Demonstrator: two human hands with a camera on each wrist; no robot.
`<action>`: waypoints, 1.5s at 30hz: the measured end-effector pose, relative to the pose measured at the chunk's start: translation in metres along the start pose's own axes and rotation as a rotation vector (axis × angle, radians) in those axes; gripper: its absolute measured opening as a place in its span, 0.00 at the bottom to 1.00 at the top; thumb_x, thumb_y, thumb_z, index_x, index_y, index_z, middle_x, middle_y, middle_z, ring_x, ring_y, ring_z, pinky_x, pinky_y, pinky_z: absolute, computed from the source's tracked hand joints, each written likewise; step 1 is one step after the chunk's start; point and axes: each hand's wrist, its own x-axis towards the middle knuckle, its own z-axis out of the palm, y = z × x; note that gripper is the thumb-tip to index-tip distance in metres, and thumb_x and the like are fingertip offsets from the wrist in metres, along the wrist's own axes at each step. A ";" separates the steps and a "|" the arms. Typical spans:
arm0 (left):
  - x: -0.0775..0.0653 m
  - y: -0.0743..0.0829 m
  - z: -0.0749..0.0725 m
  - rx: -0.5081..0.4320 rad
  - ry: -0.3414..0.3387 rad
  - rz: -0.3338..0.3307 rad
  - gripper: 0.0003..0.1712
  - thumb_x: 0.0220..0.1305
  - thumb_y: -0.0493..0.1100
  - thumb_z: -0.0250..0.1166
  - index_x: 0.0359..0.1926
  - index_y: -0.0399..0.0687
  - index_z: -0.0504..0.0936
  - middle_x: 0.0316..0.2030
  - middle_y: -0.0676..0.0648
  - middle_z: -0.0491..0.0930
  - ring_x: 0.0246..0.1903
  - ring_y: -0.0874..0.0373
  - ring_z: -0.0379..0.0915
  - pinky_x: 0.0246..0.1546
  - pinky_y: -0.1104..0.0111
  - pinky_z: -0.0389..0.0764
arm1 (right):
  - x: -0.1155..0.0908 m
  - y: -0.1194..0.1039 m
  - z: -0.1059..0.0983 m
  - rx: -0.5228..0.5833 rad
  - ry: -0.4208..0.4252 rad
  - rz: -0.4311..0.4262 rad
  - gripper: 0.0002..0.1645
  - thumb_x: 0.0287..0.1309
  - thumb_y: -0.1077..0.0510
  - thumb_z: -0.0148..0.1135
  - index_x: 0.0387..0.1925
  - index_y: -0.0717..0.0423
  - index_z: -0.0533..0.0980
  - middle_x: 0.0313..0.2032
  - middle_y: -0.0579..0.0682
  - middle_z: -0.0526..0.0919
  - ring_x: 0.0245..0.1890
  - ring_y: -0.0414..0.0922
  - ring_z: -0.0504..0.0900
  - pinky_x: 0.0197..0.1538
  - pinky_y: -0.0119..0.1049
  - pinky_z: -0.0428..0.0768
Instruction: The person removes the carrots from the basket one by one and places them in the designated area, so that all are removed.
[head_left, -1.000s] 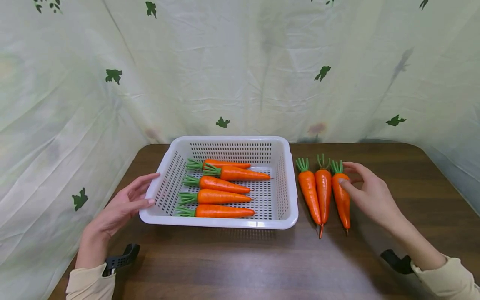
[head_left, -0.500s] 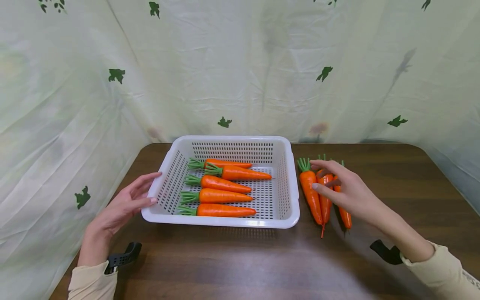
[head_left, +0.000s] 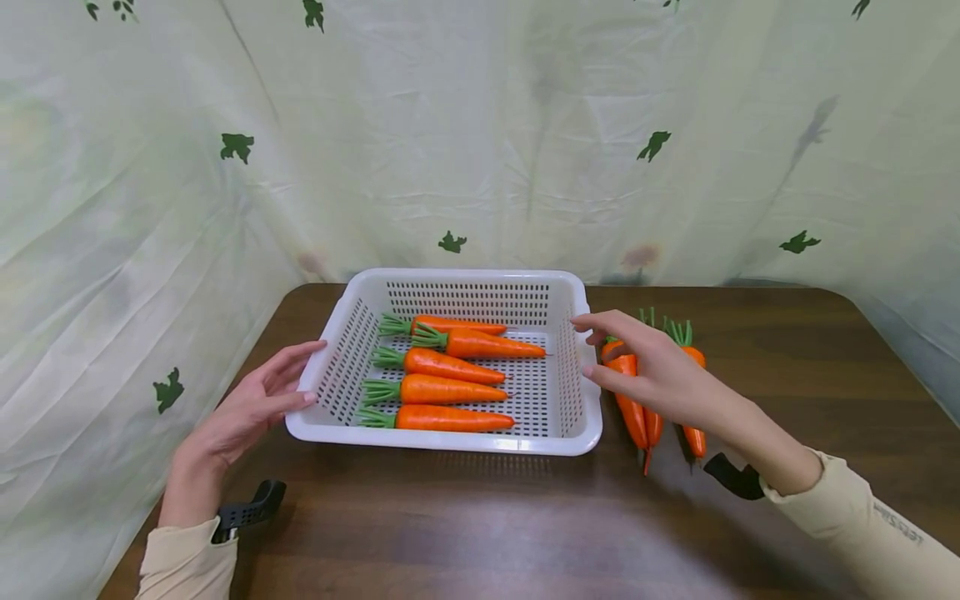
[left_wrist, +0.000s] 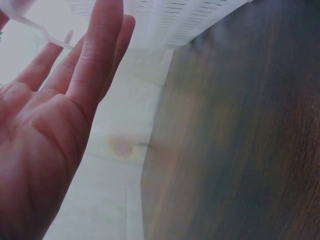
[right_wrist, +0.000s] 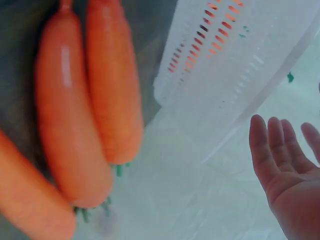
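Several orange carrots (head_left: pixel 457 417) with green tops lie side by side in a white perforated plastic basket (head_left: pixel 450 446) in the head view. My left hand (head_left: pixel 243 408) touches the basket's left rim with thumb and index fingertips. In the left wrist view its fingers (left_wrist: pixel 92 60) run straight along the outside of the basket wall. Fingers spread and holding nothing, my right hand (head_left: pixel 660 367) reaches over a group of three carrots (head_left: pixel 648 429) beside the basket. Its thumb and index fingertips overlap the basket's right rim in the head view. The right hand partly hides the three carrots.
Basket and loose carrots are on a dark brown wooden table (head_left: pixel 450 533). A pale curtain (head_left: pixel 487 150) with green leaf shapes hangs behind and to the left. Black wrist-worn devices (head_left: pixel 255 508) show on both forearms.
My right hand has moved left, from the rightmost loose carrot across the other two to the basket's right rim. My left hand has stayed at the left rim.
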 end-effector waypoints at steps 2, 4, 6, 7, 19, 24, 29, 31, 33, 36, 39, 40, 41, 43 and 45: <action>0.000 0.000 0.000 -0.010 -0.001 -0.002 0.37 0.69 0.36 0.59 0.74 0.58 0.58 0.67 0.48 0.64 0.57 0.56 0.72 0.47 0.55 0.81 | 0.005 -0.001 0.002 0.011 -0.016 -0.018 0.32 0.63 0.53 0.66 0.67 0.44 0.68 0.61 0.40 0.72 0.52 0.42 0.76 0.48 0.41 0.80; 0.000 0.001 0.000 -0.020 -0.001 -0.003 0.37 0.69 0.36 0.59 0.74 0.57 0.58 0.66 0.48 0.64 0.57 0.57 0.72 0.47 0.55 0.81 | 0.010 -0.002 0.004 0.025 -0.029 -0.030 0.32 0.63 0.53 0.66 0.67 0.43 0.67 0.61 0.38 0.71 0.52 0.41 0.76 0.49 0.39 0.80; 0.000 0.002 0.000 -0.024 0.000 -0.004 0.37 0.69 0.36 0.59 0.74 0.57 0.58 0.66 0.48 0.64 0.57 0.57 0.72 0.47 0.55 0.81 | 0.015 -0.003 0.006 0.040 -0.035 -0.041 0.32 0.63 0.54 0.66 0.67 0.43 0.67 0.60 0.38 0.72 0.52 0.40 0.75 0.50 0.39 0.80; 0.000 0.002 0.000 -0.026 -0.001 -0.004 0.37 0.69 0.36 0.59 0.74 0.57 0.58 0.66 0.48 0.64 0.57 0.57 0.72 0.47 0.56 0.81 | 0.017 -0.004 0.007 0.047 -0.037 -0.044 0.32 0.63 0.54 0.66 0.67 0.43 0.68 0.60 0.38 0.72 0.53 0.39 0.74 0.50 0.38 0.80; 0.000 0.003 0.001 -0.014 0.011 -0.001 0.36 0.68 0.36 0.59 0.74 0.56 0.58 0.66 0.47 0.64 0.57 0.57 0.72 0.47 0.58 0.81 | 0.045 -0.007 0.024 0.062 -0.090 -0.047 0.33 0.62 0.54 0.68 0.67 0.48 0.69 0.59 0.44 0.74 0.53 0.42 0.75 0.53 0.44 0.79; 0.000 0.004 0.002 -0.002 0.014 -0.008 0.37 0.69 0.37 0.59 0.75 0.58 0.58 0.68 0.47 0.63 0.58 0.57 0.71 0.49 0.57 0.80 | 0.062 0.000 0.032 0.069 -0.119 -0.067 0.31 0.63 0.53 0.66 0.66 0.52 0.69 0.59 0.46 0.75 0.55 0.48 0.75 0.54 0.47 0.78; 0.000 0.004 0.002 -0.009 0.016 -0.016 0.37 0.68 0.38 0.60 0.75 0.59 0.58 0.68 0.46 0.62 0.58 0.56 0.71 0.49 0.57 0.80 | 0.078 0.006 0.040 0.069 -0.149 -0.066 0.31 0.63 0.54 0.66 0.65 0.56 0.70 0.58 0.48 0.76 0.54 0.49 0.75 0.52 0.49 0.79; 0.000 0.004 0.002 -0.018 0.014 -0.018 0.37 0.68 0.37 0.60 0.74 0.58 0.58 0.68 0.46 0.62 0.58 0.56 0.71 0.49 0.57 0.80 | 0.084 0.009 0.043 0.061 -0.167 -0.066 0.31 0.62 0.55 0.67 0.65 0.57 0.70 0.57 0.49 0.76 0.54 0.50 0.75 0.52 0.49 0.79; 0.000 0.004 0.002 -0.016 0.013 -0.017 0.37 0.68 0.37 0.60 0.74 0.58 0.58 0.68 0.46 0.62 0.58 0.56 0.71 0.49 0.57 0.80 | 0.091 0.012 0.045 0.057 -0.191 -0.062 0.31 0.62 0.56 0.67 0.64 0.59 0.70 0.58 0.52 0.76 0.54 0.53 0.75 0.52 0.50 0.79; 0.000 0.005 0.002 -0.021 0.008 -0.016 0.37 0.68 0.37 0.59 0.74 0.57 0.58 0.68 0.46 0.62 0.58 0.56 0.71 0.49 0.57 0.80 | 0.101 0.015 0.047 0.050 -0.240 -0.043 0.30 0.63 0.56 0.66 0.64 0.58 0.70 0.58 0.54 0.76 0.54 0.53 0.75 0.53 0.51 0.78; 0.000 0.004 0.001 -0.024 0.002 -0.011 0.37 0.68 0.37 0.59 0.74 0.56 0.58 0.68 0.46 0.63 0.57 0.57 0.71 0.48 0.57 0.80 | 0.111 0.016 0.048 0.032 -0.288 -0.024 0.28 0.64 0.55 0.64 0.64 0.56 0.71 0.58 0.54 0.76 0.55 0.52 0.76 0.53 0.50 0.78; 0.000 0.004 0.001 -0.027 -0.001 -0.011 0.37 0.69 0.36 0.59 0.74 0.56 0.58 0.68 0.47 0.63 0.57 0.57 0.71 0.48 0.57 0.80 | 0.114 0.017 0.049 0.021 -0.301 -0.020 0.28 0.64 0.55 0.64 0.63 0.55 0.72 0.58 0.53 0.77 0.55 0.51 0.76 0.53 0.48 0.79; 0.000 0.004 0.001 -0.028 -0.002 -0.011 0.37 0.69 0.36 0.59 0.75 0.56 0.58 0.68 0.47 0.63 0.57 0.57 0.71 0.48 0.57 0.80 | 0.117 0.017 0.049 0.008 -0.312 -0.017 0.27 0.64 0.55 0.64 0.63 0.55 0.73 0.57 0.53 0.77 0.54 0.51 0.76 0.52 0.46 0.79; 0.000 0.003 0.001 -0.031 -0.004 -0.009 0.37 0.69 0.36 0.59 0.75 0.56 0.57 0.67 0.46 0.63 0.57 0.56 0.72 0.48 0.57 0.80 | 0.122 0.019 0.052 -0.012 -0.333 -0.019 0.27 0.63 0.54 0.65 0.62 0.55 0.73 0.56 0.52 0.78 0.53 0.50 0.76 0.51 0.42 0.79; 0.000 0.003 0.001 -0.032 -0.005 -0.009 0.37 0.69 0.36 0.59 0.75 0.56 0.57 0.67 0.46 0.63 0.57 0.56 0.72 0.48 0.57 0.80 | 0.127 0.020 0.054 -0.025 -0.355 -0.022 0.27 0.63 0.55 0.65 0.62 0.55 0.73 0.55 0.52 0.78 0.53 0.49 0.77 0.50 0.40 0.79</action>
